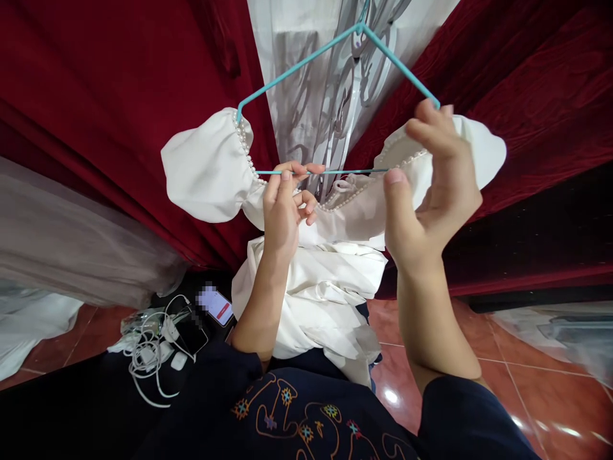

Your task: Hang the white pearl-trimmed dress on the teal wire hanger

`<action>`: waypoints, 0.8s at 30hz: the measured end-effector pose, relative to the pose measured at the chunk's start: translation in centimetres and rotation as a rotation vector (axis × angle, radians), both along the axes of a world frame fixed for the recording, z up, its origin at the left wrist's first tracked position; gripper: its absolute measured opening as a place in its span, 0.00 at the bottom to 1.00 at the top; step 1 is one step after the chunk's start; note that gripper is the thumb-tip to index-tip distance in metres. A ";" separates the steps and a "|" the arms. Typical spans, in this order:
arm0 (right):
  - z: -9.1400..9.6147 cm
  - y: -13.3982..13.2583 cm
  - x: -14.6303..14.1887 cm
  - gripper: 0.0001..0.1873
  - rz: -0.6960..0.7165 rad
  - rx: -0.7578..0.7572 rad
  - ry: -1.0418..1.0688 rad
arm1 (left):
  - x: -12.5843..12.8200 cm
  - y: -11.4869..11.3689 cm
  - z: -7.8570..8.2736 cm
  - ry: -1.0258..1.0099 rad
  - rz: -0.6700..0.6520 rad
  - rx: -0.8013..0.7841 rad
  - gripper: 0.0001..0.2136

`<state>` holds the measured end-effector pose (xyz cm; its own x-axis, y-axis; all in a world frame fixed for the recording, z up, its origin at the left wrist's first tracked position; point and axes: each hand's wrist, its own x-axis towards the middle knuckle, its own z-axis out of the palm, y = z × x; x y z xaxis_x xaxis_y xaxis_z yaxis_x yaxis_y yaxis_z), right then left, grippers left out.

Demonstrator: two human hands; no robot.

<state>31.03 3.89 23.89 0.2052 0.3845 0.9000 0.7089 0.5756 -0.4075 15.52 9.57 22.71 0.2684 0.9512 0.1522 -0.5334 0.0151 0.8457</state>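
Note:
A white dress (330,268) with puffed sleeves and pearl-like beads along its edges hangs from a thin light-blue clothes hanger (301,65). My left hand (282,220) is closed around the hanger's lower bar, thumb and fingers pinching it near the left beaded edge. At the hanger's right corner is my right hand (433,191), its thumb and fingers spread apart beside the right sleeve (481,144). Its fingertips are slightly blurred and lie close to the hanger's corner; whether they touch it is unclear. The dress's lower part lies gathered in folds over my lap.
Dark red curtains (119,83) hang on both sides, with whitish sheer fabric (292,70) between them. On a black surface at lower left lie a lit phone (218,308), tangled white cables (143,354) and a white charging case (179,361). Reddish floor tiles (531,383) show at right.

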 end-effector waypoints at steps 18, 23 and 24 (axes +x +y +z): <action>-4.3 3.9 -2.4 0.13 -0.152 -0.141 -0.175 | -4.7 1.2 -0.7 0.562 0.903 0.720 0.23; -4.2 3.9 -2.1 0.15 -0.167 -0.163 -0.216 | -4.3 5.3 -0.2 0.650 1.010 0.894 0.27; -4.2 3.9 -2.1 0.16 -0.175 -0.168 -0.219 | -4.2 6.0 -0.2 0.643 1.021 0.934 0.27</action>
<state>28.96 7.78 19.70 0.0899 0.5070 0.8572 0.8724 0.3751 -0.3134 11.29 15.54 22.49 -0.1700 0.3971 0.9019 0.4657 -0.7742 0.4287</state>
